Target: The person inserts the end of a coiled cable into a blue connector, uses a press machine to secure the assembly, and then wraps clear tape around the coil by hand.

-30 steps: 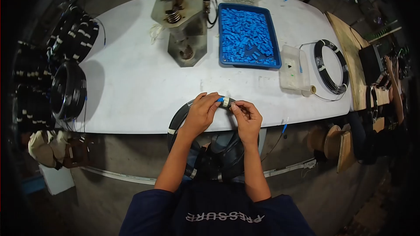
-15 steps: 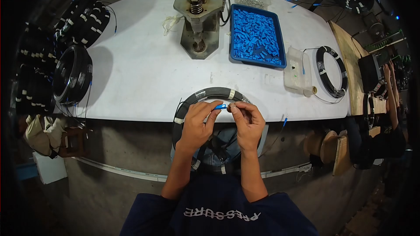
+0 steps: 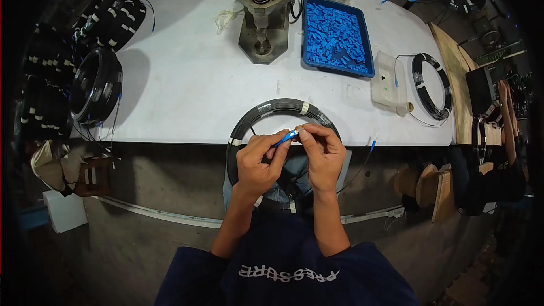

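Blue cable connector (image 3: 288, 137), one: before the opening of the black cable coil (image 3: 286, 105). Left hand (image 3: 260, 165): fingers pinching connector body. Right hand (image 3: 324, 161): fingers pinched at its pale end. Metal press (image 3: 263, 34): beyond coil. Blue tray (image 3: 340, 71), small blue parts: beyond coil, rightward.

On my feed, I could steer a hand across the smooth white desk (image 3: 181, 90) between the upright black cable coil (image 3: 105, 88) on the left and the grey metal press with its spring (image 3: 263, 28). Rightward, the rectangular blue plastic tray (image 3: 337, 69), translucent plastic box (image 3: 386, 93) and flat-lying black cable coil (image 3: 420, 85) leave me only narrow gaps. Just ahead of the left hand (image 3: 260, 161) and right hand (image 3: 324, 158), the large black cable ring (image 3: 280, 105) arches in the way.
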Demonstrator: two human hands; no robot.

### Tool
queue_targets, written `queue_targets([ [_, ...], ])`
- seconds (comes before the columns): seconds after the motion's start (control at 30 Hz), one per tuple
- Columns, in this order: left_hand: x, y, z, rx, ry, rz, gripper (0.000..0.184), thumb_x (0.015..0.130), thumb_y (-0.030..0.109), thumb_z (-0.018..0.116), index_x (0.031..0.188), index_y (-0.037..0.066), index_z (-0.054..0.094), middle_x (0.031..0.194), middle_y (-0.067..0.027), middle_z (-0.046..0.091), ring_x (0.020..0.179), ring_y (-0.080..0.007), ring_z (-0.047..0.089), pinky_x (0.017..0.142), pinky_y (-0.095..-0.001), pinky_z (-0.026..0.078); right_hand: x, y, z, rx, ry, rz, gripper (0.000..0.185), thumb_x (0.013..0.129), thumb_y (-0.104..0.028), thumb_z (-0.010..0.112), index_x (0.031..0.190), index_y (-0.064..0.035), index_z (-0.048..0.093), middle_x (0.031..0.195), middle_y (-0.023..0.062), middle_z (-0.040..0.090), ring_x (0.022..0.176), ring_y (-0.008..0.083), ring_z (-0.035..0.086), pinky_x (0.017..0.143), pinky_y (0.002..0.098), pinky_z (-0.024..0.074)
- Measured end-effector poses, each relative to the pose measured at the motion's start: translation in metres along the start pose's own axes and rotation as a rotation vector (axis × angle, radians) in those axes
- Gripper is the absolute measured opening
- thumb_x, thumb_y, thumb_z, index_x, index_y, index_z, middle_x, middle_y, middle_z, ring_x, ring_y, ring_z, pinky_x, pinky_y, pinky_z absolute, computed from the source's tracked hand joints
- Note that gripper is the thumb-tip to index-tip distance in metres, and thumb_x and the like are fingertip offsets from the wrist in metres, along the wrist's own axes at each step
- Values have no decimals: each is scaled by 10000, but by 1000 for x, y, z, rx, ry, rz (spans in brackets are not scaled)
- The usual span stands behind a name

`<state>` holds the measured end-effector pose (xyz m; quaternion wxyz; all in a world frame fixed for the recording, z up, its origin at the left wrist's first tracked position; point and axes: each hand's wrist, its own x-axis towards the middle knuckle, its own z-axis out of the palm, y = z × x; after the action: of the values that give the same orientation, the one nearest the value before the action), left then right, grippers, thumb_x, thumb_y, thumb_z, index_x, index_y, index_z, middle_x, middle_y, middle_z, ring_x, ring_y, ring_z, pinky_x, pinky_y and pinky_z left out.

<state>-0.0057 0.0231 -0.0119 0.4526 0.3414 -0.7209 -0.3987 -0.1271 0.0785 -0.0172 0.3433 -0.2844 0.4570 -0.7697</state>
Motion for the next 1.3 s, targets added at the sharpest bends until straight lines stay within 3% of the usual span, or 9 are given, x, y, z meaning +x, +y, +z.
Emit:
queue_targets([
  [0.37, -1, 0, 3, 21, 39, 42, 217, 821, 15, 757, 1037, 1, 743, 635, -34, 578, 552, -102, 460, 532, -265, 387, 0, -4, -2, -83, -15, -39, 153, 899, 56, 664, 1052, 73, 658, 1042, 137, 679, 951, 158, 662, 856, 258, 535],
  [0.67, 2, -1, -2, 36, -11, 42, 239, 827, 25, 755, 1066, 18, 746, 683, -55, 663, 556, -111, 487, 533, -270, 409, 4, -6, -7, -131, -56, 0, 154, 896, 50, 670, 1048, 76, 673, 1054, 143, 681, 939, 157, 666, 847, 257, 543],
  [0.73, 0, -3, -2, 14, -28, -1, 221, 850, 10, 736, 1071, 17, 745, 759, -48, 716, 593, -75, 496, 547, -234, 398, 4, -5, -7, -119, -53, 7, 158, 896, 49, 672, 1051, 76, 674, 1055, 143, 682, 939, 158, 667, 847, 257, 543],
  [1.17, -3, -9, 2, -48, -5, -28, 228, 838, 41, 752, 1065, 16, 747, 717, -62, 695, 567, -103, 503, 527, -262, 421, 3, -5, -7, -138, -35, 19, 160, 890, 36, 687, 1047, 72, 687, 1048, 136, 690, 944, 146, 662, 851, 240, 531],
  [1.23, -2, -7, -1, -19, -78, -87, 197, 880, -5, 698, 1074, -29, 725, 863, -119, 750, 761, -137, 696, 686, -241, 525, 2, -3, -9, -117, -43, 23, 194, 889, 34, 690, 1080, 71, 674, 1048, 134, 690, 951, 147, 660, 851, 243, 532],
  [1.3, 2, -8, -1, -34, -79, -75, 199, 880, 6, 704, 1076, -21, 727, 860, -115, 750, 758, -132, 695, 684, -239, 524, 2, -2, -6, -95, -52, 26, 230, 888, 32, 692, 1113, 70, 661, 1047, 133, 690, 959, 147, 658, 851, 245, 533],
])
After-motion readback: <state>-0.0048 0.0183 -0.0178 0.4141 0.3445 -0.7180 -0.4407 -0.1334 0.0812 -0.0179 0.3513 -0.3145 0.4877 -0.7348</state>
